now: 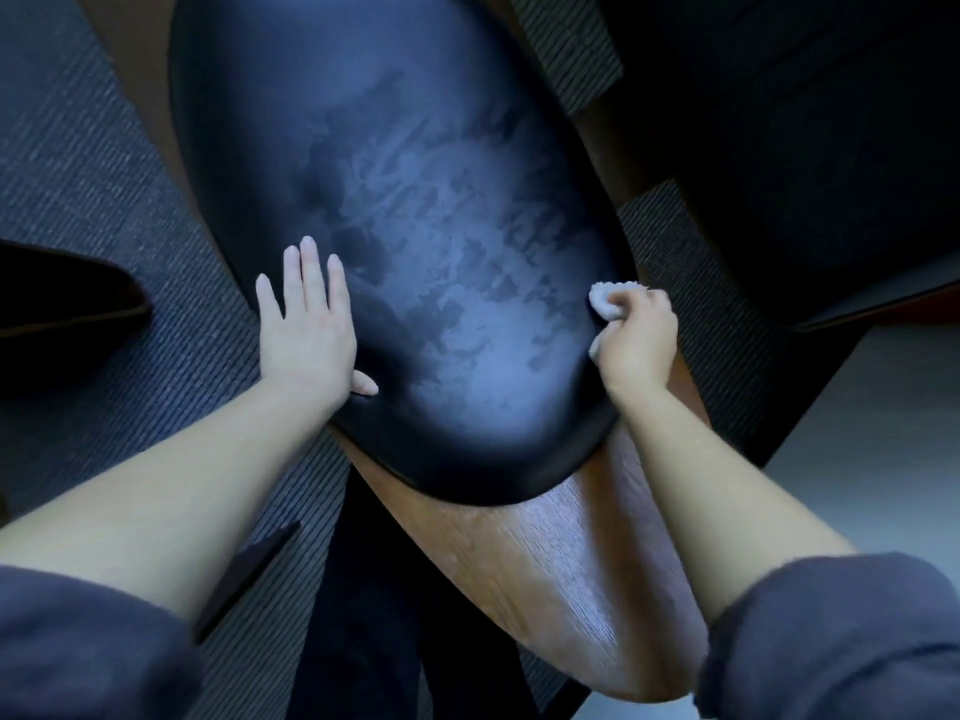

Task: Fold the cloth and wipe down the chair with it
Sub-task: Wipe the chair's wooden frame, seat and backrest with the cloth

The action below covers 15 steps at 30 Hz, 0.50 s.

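Grey carpet (104, 163) surrounds the chair (415, 226). On its dark seat the left hand (306, 324) lies flat, fingers straight. At the seat's right edge, the right hand (636, 335) grips the bunched white cloth (602, 301).

dark grey sleeves (88, 641) pushed up, bare forearms (171, 506)

No text, label, brand mark, number or sign can be read anywhere in the view. The dark seat of the chair (415, 252) shows only smeared streaks, and the small pale cloth (602, 299) is plain where it shows.
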Tool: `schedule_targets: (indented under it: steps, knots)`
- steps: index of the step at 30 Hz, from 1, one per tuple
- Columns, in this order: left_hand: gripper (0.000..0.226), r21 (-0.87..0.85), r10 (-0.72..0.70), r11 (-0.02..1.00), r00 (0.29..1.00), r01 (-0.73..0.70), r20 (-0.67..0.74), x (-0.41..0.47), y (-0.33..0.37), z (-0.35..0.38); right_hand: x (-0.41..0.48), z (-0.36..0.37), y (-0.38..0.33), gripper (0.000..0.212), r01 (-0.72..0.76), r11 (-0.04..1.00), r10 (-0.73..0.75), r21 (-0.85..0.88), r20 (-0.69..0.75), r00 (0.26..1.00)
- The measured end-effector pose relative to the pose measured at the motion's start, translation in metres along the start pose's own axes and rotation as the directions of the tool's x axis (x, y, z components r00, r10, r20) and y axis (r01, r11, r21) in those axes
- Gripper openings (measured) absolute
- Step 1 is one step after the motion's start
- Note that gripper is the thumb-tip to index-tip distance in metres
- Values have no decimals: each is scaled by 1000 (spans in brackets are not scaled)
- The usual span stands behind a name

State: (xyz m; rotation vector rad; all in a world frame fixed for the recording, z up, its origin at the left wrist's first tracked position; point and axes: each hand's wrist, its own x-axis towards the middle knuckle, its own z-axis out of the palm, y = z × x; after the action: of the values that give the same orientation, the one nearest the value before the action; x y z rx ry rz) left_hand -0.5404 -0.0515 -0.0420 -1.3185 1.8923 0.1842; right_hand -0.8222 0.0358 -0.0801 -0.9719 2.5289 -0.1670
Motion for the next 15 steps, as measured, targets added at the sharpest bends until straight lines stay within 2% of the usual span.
schedule_targets:
  steps: [1, 2, 3, 5, 6, 7, 8, 9, 10, 11, 12, 13, 14, 15]
  knots:
    - [147, 4, 13, 1000, 1000, -13, 1, 2, 0, 0, 0, 2, -8, 35, 5, 1000, -5, 4, -8, 1000]
    - [148, 5, 22, 1000, 1000, -22, 10, 3, -1, -1, -11, 6, -18, 33, 108, 994, -108, 14, 18, 994]
    - [149, 0, 30, 1000, 999, -30, 25, 4, -1, -1, -29, 13, -25, 30, 289, 956, -292, 43, 61, 955]
    - [150, -31, 42, 999, 997, -40, 70, 6, -3, -1, -69, 20, -29, 23, 590, 794, -608, 145, 178, 774]
    - [151, -60, 43, 998, 993, -36, 113, 8, -4, -3, -75, 17, -28, 24, 648, 741, -671, 176, 227, 706]
    - [151, -95, 43, 995, 985, -28, 164, 11, -4, -4, -65, 16, -24, 25, 667, 725, -688, 172, 233, 687]
    - [151, -124, 45, 992, 976, -19, 214, 14, -5, -5, -46, 14, -22, 25, 628, 768, -639, 127, 200, 742]
    - [151, -145, 48, 989, 965, -11, 258, 18, -6, -7, -24, 16, -19, 26, 534, 844, -535, 49, 131, 834]
    - [150, -158, 54, 987, 955, -7, 293, 21, -6, -7, -1, 15, -17, 29, 376, 926, -374, -25, 57, 925]
    - [149, -169, 61, 986, 946, -7, 317, 23, -6, -7, 19, 15, -16, 31, 193, 980, -194, -41, -10, 981]
    - [149, -175, 66, 985, 941, -7, 332, 25, -7, -7, 28, 15, -20, 34, 47, 999, -48, -25, -43, 998]
    - [150, -178, 67, 984, 935, -5, 348, 26, -8, -7, 26, 18, -29, 34, -1, 1000, 0, -15, -62, 998]
    - [151, -178, 64, 984, 929, 3, 365, 27, -8, -8, 14, 23, -43, 33, 48, 999, -49, -16, -50, 998]
    - [152, -176, 54, 984, 924, 15, 379, 28, -8, -8, -2, 31, -54, 31, 194, 981, -194, -6, -13, 981]
